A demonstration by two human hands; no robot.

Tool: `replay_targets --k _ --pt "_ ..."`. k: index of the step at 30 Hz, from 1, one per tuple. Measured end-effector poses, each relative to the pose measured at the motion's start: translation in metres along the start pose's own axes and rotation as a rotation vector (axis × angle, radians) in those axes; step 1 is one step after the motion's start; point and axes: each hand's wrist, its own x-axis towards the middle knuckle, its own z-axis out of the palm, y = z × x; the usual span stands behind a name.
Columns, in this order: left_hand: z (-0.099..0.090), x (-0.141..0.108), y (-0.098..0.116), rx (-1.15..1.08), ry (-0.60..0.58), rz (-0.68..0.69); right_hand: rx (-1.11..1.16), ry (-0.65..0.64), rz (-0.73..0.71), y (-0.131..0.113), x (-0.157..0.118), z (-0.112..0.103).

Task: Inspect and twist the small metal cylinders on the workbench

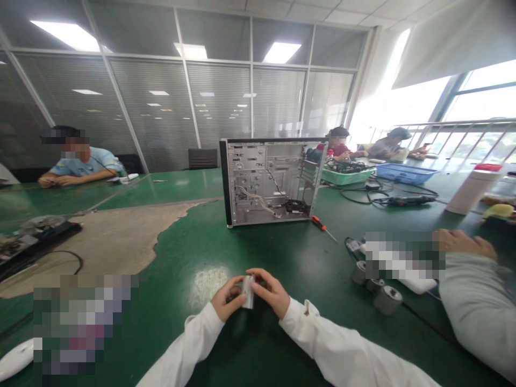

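Between my two hands, low in the middle of the view, is a small silvery metal piece [248,292] held upright. My left hand [229,297] grips it from the left with the thumb across its front. From the right my right hand [271,292] closes on it, fingertips at its top and side. Its exact kind is unclear. Beyond my hands an open computer case [268,183] stands upright, its side panel off and loose cables and a black fan inside. A screwdriver [319,224] with an orange and black handle lies beside its lower right corner.
Several metal cylinders [387,300] stand right of my hands, near a white power strip [417,279] and a co-worker's grey sleeve [470,301]. Green [346,176] and blue baskets [405,173] sit farther back. A brown worn patch [121,236] marks the green table at left.
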Motion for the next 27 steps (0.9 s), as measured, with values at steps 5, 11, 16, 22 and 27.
replay_targets --k 5,11,16,22,27 --pt "-0.008 0.005 0.002 -0.264 -0.038 -0.095 0.173 -0.036 0.021 0.007 0.002 0.001" --pt "-0.012 0.008 0.009 -0.384 -0.038 -0.133 0.192 -0.053 0.034 0.011 -0.001 0.006" --pt "-0.007 0.008 0.006 -0.471 -0.002 -0.131 0.157 -0.113 0.016 0.015 -0.002 0.007" --pt "-0.001 0.008 0.005 -0.51 0.071 -0.18 0.186 -0.172 0.084 0.018 0.002 0.004" --pt "0.002 0.006 0.013 -0.46 0.095 -0.202 0.359 -0.21 0.165 0.021 0.004 0.005"
